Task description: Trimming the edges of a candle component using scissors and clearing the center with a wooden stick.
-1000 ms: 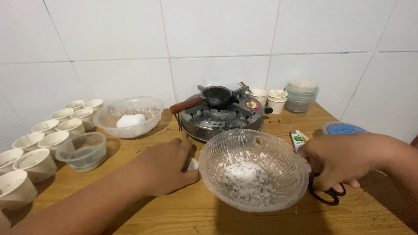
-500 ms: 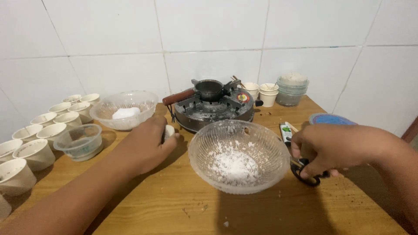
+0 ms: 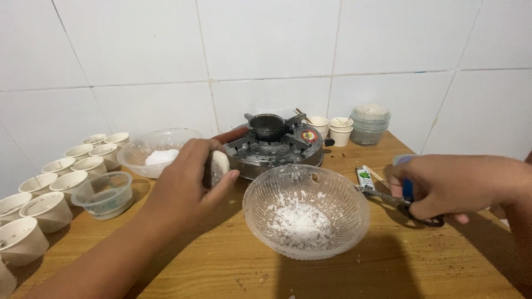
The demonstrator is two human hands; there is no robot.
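My left hand (image 3: 185, 185) is raised above the wooden table (image 3: 233, 266), its fingers closed around a small white lump (image 3: 219, 164). Just right of it stands a clear glass bowl (image 3: 306, 209) with white crumbly powder in its bottom. My right hand (image 3: 443, 185) grips the handles of a pair of scissors (image 3: 396, 198) that point left toward the bowl's rim, low over the table.
A small gas stove (image 3: 274, 145) with a little dark pot (image 3: 267, 124) sits behind the bowl. A second glass bowl (image 3: 158, 149) holds white material. Several white paper cups (image 3: 50, 210) line the left side, beside a clear plastic tub (image 3: 104, 194). More cups (image 3: 339, 130) and stacked containers (image 3: 370, 123) stand at the back right.
My left hand has lifted from the table beside the bowl, carrying the white lump up and left. My right hand has closed on the scissors.
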